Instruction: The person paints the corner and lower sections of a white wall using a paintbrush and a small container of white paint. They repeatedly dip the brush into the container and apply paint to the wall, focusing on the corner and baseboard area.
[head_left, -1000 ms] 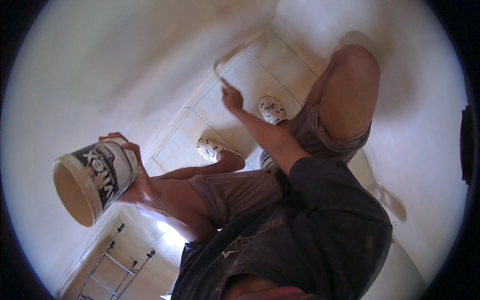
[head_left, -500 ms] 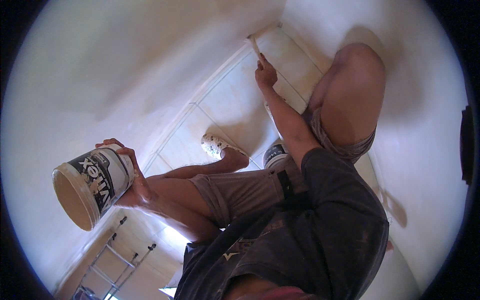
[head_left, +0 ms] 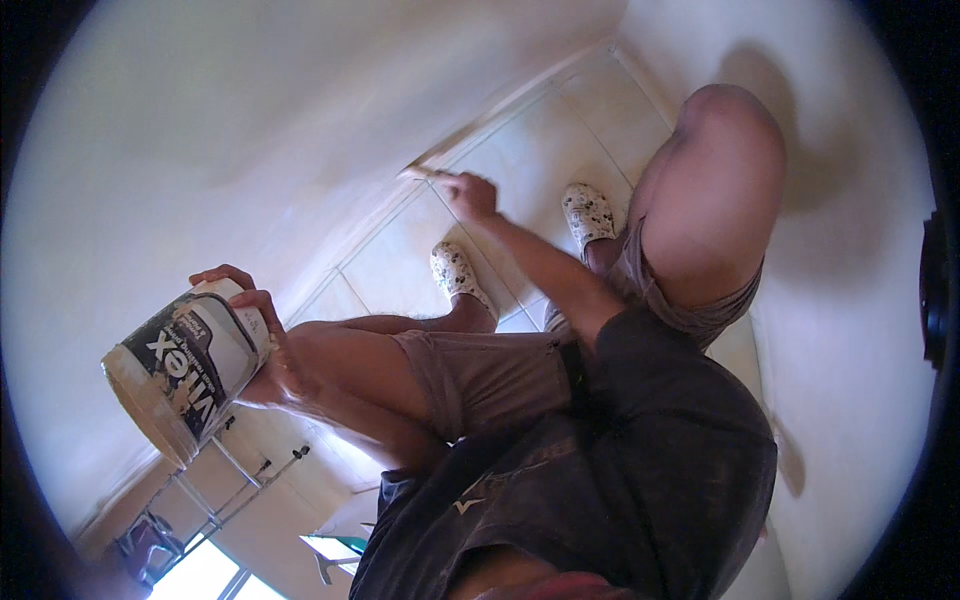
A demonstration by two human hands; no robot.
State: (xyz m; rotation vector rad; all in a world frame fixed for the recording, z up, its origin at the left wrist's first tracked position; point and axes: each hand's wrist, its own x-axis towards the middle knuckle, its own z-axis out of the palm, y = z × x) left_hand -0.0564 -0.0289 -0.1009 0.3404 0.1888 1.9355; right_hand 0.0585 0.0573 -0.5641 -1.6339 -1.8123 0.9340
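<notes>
My left hand [head_left: 280,360] is wrapped round a paint bucket [head_left: 185,365] with a white and dark label, tilted so its open mouth faces the lower left. Pale smears mark the rim and side; what lies inside barely shows. With fingers closed, my right hand [head_left: 473,197] grips the pale handle of a paintbrush [head_left: 428,174]. The brush tip meets the foot of the wall [head_left: 300,130], along the edge where it joins the floor. The bristles are small and partly blurred.
Pale floor tiles [head_left: 520,150] lie under my spotted clogs [head_left: 590,215]. Another wall [head_left: 850,300] rises close on the right, beside my bent knee [head_left: 730,150]. At the lower left stands a metal ladder [head_left: 215,510], with a bright opening beyond it.
My right hand has drawn the paintbrush leftward and nearer along the wall's foot. The bucket in my left hand has tipped slightly. The view has shifted, so both clogs now show.
</notes>
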